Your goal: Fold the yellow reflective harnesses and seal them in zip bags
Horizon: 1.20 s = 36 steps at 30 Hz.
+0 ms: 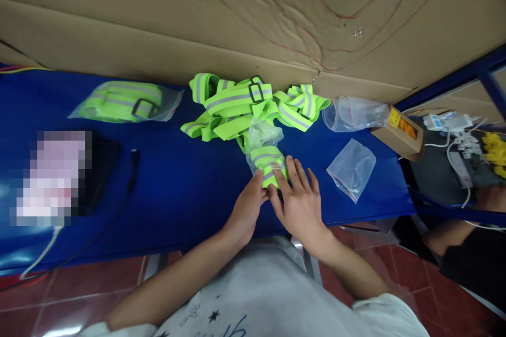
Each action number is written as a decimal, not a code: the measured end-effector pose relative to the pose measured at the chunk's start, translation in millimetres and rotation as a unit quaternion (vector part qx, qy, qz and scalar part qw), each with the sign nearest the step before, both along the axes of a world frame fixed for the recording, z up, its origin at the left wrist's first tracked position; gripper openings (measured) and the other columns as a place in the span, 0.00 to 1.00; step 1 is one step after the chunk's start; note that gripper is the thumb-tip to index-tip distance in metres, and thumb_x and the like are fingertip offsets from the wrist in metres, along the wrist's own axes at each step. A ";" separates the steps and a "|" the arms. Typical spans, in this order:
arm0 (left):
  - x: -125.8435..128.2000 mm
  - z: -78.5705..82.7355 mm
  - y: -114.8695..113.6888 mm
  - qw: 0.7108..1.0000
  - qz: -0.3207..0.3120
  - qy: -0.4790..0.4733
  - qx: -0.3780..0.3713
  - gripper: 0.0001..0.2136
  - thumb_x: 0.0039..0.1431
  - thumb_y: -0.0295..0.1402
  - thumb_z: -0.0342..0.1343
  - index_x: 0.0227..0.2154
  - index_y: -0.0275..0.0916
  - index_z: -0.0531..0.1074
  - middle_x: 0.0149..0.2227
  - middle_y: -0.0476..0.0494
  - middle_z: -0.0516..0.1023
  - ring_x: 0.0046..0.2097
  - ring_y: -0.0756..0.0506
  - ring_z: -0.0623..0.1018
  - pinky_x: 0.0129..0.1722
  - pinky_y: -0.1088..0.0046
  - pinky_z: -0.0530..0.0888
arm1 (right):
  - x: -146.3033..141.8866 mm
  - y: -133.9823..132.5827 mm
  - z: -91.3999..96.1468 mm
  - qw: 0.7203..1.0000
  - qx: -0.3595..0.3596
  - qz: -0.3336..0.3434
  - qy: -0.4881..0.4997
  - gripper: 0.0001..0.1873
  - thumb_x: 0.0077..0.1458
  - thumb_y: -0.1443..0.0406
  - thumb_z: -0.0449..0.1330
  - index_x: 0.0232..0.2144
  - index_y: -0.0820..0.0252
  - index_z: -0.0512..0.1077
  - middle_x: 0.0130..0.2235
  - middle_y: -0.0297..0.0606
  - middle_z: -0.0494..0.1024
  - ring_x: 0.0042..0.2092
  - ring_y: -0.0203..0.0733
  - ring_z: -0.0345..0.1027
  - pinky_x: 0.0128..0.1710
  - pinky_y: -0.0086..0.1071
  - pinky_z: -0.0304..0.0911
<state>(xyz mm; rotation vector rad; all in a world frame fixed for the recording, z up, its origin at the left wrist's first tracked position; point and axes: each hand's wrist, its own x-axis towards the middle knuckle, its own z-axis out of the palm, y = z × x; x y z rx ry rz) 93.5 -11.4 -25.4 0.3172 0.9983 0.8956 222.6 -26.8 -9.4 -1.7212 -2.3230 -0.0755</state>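
Note:
A folded neon-green reflective strap point(268, 160) with a grey stripe lies at the blue table's near middle, partly inside a clear plastic bag point(261, 134). My left hand point(245, 206) grips the near left corner of this bundle, thumb on top, its other fingers mostly hidden. From the right, my right hand point(301, 201) rests its index finger and thumb on the strap's near side, with the fingers stretched out and apart. Just beyond lies a loose heap of reflective straps point(233, 102) with a black buckle point(256, 90).
A bagged strap point(122, 101) lies at left, above a pixelated phone-like device point(51, 176) and a black cable point(133, 168). Clear bags point(351, 168) and a small cardboard box point(397, 137) are at right. Cardboard point(158, 26) walls the back. Another person's arm point(454, 229) shows beyond a blue frame.

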 end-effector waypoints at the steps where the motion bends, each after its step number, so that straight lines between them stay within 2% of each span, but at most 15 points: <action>1: 0.1 -1.6 -1.3 0.999 -0.010 0.029 0.025 0.24 0.71 0.52 0.52 0.59 0.40 0.74 0.62 0.38 0.77 0.65 0.36 0.73 0.67 0.57 0.67 | 0.0 0.1 1.2 1.000 -0.002 -0.011 -0.003 0.26 0.70 0.61 0.55 0.66 0.61 0.66 0.71 0.58 0.63 0.69 0.67 0.62 0.62 0.65 0.63; 5: -8.8 -4.3 -0.4 0.971 -0.088 0.127 0.181 0.23 0.66 0.48 0.60 0.59 0.44 0.75 0.61 0.41 0.78 0.66 0.36 0.73 0.66 0.61 0.66 | 9.0 6.4 -0.2 1.000 -0.028 -0.014 0.004 0.27 0.71 0.62 0.51 0.67 0.68 0.63 0.72 0.60 0.60 0.68 0.66 0.64 0.61 0.61 0.67; 8: -23.2 -6.8 4.6 0.940 -0.145 0.197 0.236 0.20 0.64 0.46 0.63 0.54 0.43 0.78 0.51 0.41 0.83 0.52 0.36 0.82 0.55 0.64 0.74 | 17.6 10.3 -5.3 0.998 -0.047 0.033 0.017 0.28 0.73 0.59 0.50 0.69 0.68 0.61 0.73 0.59 0.58 0.66 0.62 0.67 0.58 0.53 0.72; 11: -34.6 -13.4 6.3 0.886 -0.117 0.345 0.287 0.15 0.60 0.45 0.67 0.44 0.42 0.81 0.41 0.41 0.84 0.41 0.39 0.82 0.46 0.67 0.74 | 20.3 10.7 -9.3 0.999 -0.042 0.029 0.006 0.30 0.73 0.59 0.50 0.70 0.68 0.59 0.74 0.59 0.55 0.67 0.62 0.67 0.59 0.52 0.71; 13: -38.1 -18.7 5.4 0.811 -0.067 0.456 0.360 0.15 0.59 0.45 0.69 0.42 0.41 0.80 0.39 0.41 0.84 0.41 0.40 0.82 0.44 0.69 0.74 | 19.3 10.6 -10.3 0.999 -0.042 0.027 -0.007 0.29 0.74 0.59 0.49 0.70 0.67 0.60 0.74 0.57 0.55 0.67 0.61 0.66 0.58 0.52 0.71; 17: -38.9 -21.9 4.9 0.591 -0.072 0.596 0.539 0.11 0.70 0.39 0.59 0.48 0.37 0.75 0.41 0.42 0.84 0.41 0.42 0.83 0.38 0.70 0.75 | 15.5 11.7 -9.2 0.998 -0.054 0.019 -0.039 0.28 0.74 0.59 0.47 0.70 0.65 0.61 0.74 0.53 0.55 0.68 0.59 0.63 0.58 0.50 0.71; 18: -38.5 -20.5 5.4 0.548 -0.076 0.614 0.563 0.10 0.71 0.37 0.58 0.48 0.36 0.74 0.41 0.42 0.83 0.40 0.43 0.83 0.37 0.70 0.75 | 14.5 12.1 -8.8 0.997 -0.057 0.015 -0.045 0.29 0.74 0.59 0.47 0.71 0.65 0.61 0.75 0.52 0.55 0.69 0.59 0.62 0.58 0.50 0.71; 20: -37.3 -16.4 6.7 0.503 -0.066 0.638 0.579 0.08 0.70 0.34 0.59 0.46 0.35 0.73 0.39 0.43 0.83 0.39 0.43 0.82 0.35 0.69 0.75 | 12.7 12.4 -8.3 0.997 -0.061 0.008 -0.052 0.30 0.74 0.58 0.47 0.72 0.64 0.59 0.75 0.52 0.54 0.69 0.60 0.62 0.58 0.51 0.71; 22: -36.1 -13.0 7.8 0.497 -0.046 0.649 0.574 0.07 0.67 0.31 0.60 0.45 0.35 0.72 0.40 0.42 0.82 0.39 0.42 0.82 0.36 0.67 0.76 | 11.3 12.1 -8.5 0.996 -0.063 0.001 -0.055 0.30 0.74 0.58 0.47 0.73 0.62 0.58 0.75 0.52 0.53 0.69 0.61 0.61 0.58 0.52 0.70; 23: -35.6 -12.3 8.3 0.506 -0.039 0.645 0.571 0.07 0.67 0.31 0.61 0.45 0.35 0.72 0.41 0.41 0.82 0.40 0.41 0.82 0.38 0.67 0.77 | 10.9 11.9 -8.9 0.996 -0.063 -0.001 -0.056 0.30 0.74 0.59 0.47 0.73 0.61 0.57 0.75 0.51 0.53 0.69 0.61 0.61 0.58 0.53 0.70; 24: -35.2 -12.4 9.0 0.525 -0.036 0.634 0.567 0.08 0.67 0.32 0.62 0.45 0.35 0.72 0.42 0.41 0.82 0.42 0.41 0.82 0.39 0.68 0.77 | 10.7 11.7 -9.4 0.996 -0.061 -0.003 -0.057 0.30 0.74 0.59 0.47 0.73 0.61 0.57 0.76 0.51 0.52 0.68 0.61 0.61 0.58 0.53 0.69; 28: -37.2 -18.5 15.2 0.646 -0.062 0.570 0.504 0.08 0.66 0.34 0.64 0.43 0.37 0.74 0.40 0.44 0.81 0.39 0.46 0.82 0.36 0.72 0.76 | 11.2 11.5 -12.3 0.997 -0.055 0.005 -0.054 0.29 0.73 0.61 0.47 0.73 0.62 0.58 0.76 0.51 0.52 0.67 0.62 0.60 0.58 0.54 0.69; 30: -39.6 -21.6 19.3 0.669 -0.088 0.560 0.481 0.05 0.65 0.31 0.64 0.41 0.38 0.75 0.39 0.47 0.81 0.35 0.48 0.80 0.34 0.73 0.74 | 11.2 11.6 -13.1 0.997 -0.056 0.012 -0.050 0.29 0.73 0.62 0.48 0.72 0.60 0.59 0.75 0.50 0.53 0.67 0.62 0.59 0.58 0.55 0.68; 33: -40.4 -22.8 22.5 0.647 -0.094 0.575 0.492 0.02 0.66 0.26 0.61 0.36 0.39 0.74 0.35 0.49 0.80 0.35 0.47 0.79 0.34 0.72 0.72 | 9.6 11.8 -13.1 0.997 -0.057 0.013 -0.054 0.28 0.73 0.62 0.48 0.72 0.58 0.59 0.75 0.49 0.54 0.66 0.62 0.59 0.56 0.56 0.68; 36: -35.0 -22.5 20.5 0.567 -0.047 0.619 0.541 0.05 0.66 0.25 0.58 0.33 0.38 0.72 0.33 0.47 0.79 0.36 0.45 0.79 0.34 0.70 0.72 | 7.4 13.1 -13.3 0.996 -0.058 0.001 -0.064 0.30 0.73 0.62 0.47 0.73 0.58 0.57 0.75 0.50 0.54 0.64 0.63 0.61 0.54 0.56 0.69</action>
